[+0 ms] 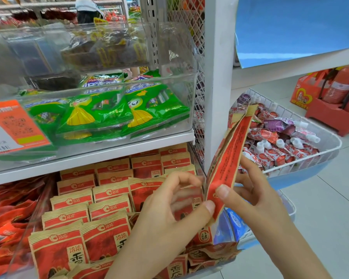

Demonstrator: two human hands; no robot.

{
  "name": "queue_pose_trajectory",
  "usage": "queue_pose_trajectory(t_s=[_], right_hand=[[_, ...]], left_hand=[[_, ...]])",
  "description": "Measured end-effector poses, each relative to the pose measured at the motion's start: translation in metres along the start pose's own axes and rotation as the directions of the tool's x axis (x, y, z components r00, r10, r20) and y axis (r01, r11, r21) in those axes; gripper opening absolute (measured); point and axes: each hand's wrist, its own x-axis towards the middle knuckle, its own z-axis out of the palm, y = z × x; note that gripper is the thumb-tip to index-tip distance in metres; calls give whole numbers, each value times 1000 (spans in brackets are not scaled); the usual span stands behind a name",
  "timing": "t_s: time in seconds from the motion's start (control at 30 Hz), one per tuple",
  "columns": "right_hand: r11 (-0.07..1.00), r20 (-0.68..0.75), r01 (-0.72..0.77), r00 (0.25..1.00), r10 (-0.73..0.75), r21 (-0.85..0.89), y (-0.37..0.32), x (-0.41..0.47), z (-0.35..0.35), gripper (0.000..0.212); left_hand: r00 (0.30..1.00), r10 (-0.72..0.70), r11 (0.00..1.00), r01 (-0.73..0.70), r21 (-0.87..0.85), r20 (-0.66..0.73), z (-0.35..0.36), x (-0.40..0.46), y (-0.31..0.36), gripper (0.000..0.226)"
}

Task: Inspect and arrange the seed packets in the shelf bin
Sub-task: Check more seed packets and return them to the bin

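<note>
A red and tan seed packet (229, 158) stands edge-on and upright in front of the white shelf post. My right hand (256, 196) pinches its lower edge between thumb and fingers. My left hand (169, 214) holds the same lower corner with the thumb, its fingers curled and blurred behind the packet. Below, a clear shelf bin (24, 234) holds rows of matching red and tan seed packets (101, 214), standing one behind another.
A clear bin of green packets (101, 111) sits on the shelf above. The white post (218, 77) stands right of the bins. A white wire basket (330, 137) of red pouches hangs at the right. Red fire extinguishers (343, 85) stand on the tiled floor.
</note>
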Motion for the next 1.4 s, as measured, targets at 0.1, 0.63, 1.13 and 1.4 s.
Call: queue_pose_trajectory(t_s=[0.1, 0.63, 1.13, 1.4], right_hand=[[1000, 124, 21, 992, -22, 9, -4, -4, 1, 105], [988, 107, 146, 983, -151, 51, -8, -8, 19, 78], [961, -63, 69, 997, -54, 269, -18, -8, 11, 40], [959, -172, 72, 985, -25, 274, -17, -5, 10, 44]], left_hand=[[998, 33, 999, -32, -32, 54, -1, 1, -4, 53], [999, 43, 992, -44, -117, -13, 5, 5, -5, 70], [987, -10, 997, 21, -68, 161, 8, 2, -5, 67], [983, -55, 996, 42, 81, 173, 1, -2, -1, 77]])
